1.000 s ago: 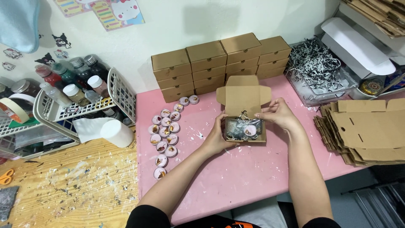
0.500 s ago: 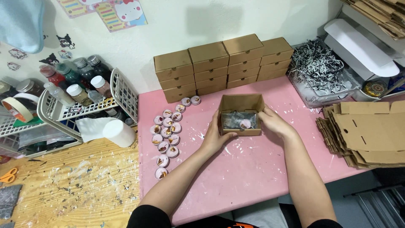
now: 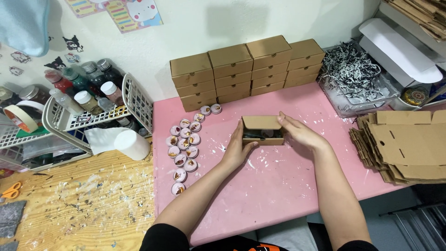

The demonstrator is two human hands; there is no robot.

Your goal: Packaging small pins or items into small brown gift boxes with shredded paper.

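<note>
A small brown cardboard box sits on the pink table between my hands, its lid folded almost down with a dark gap at the front. My left hand grips its left side. My right hand presses on the lid's right end. Several small round pink tins with decorated tops lie in a curved row left of the box.
Stacks of closed brown boxes line the wall. Flat unfolded cardboard blanks lie at right. A clear bin of shredded paper is behind them. A white basket of bottles and a tape roll stand at left.
The box's lid stood open showing the contents a second ago. My hands have folded it down so it is nearly shut now.
</note>
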